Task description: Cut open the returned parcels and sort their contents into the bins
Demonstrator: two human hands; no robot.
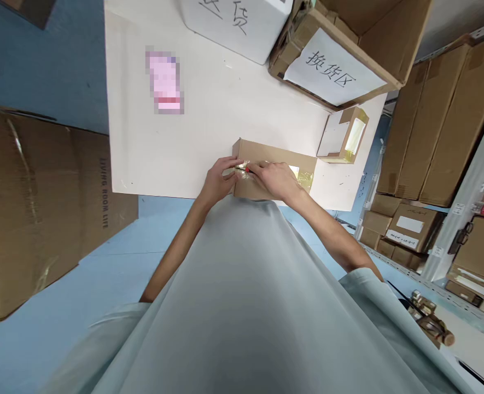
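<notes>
A long brown cardboard box [277,154] lies at the near edge of the white table, with clear tape along its top and a white label towards its right end. My left hand [220,178] grips the box's left end, its fingers and thumb on the taped part. My right hand [277,178] lies over the middle of the box, fingers closed on a slim dark tool with a red part [247,169], which looks like a utility knife. Its tip rests at the tape by my left fingertips. Most of the tool is hidden under my right hand.
On the white table [209,109] stand a white box [242,27], a large open carton [332,71] with a paper sign and a small taped box [342,137]. A blurred pink item [165,82] lies left. A big carton [48,208] is at left; shelves [438,246] at right.
</notes>
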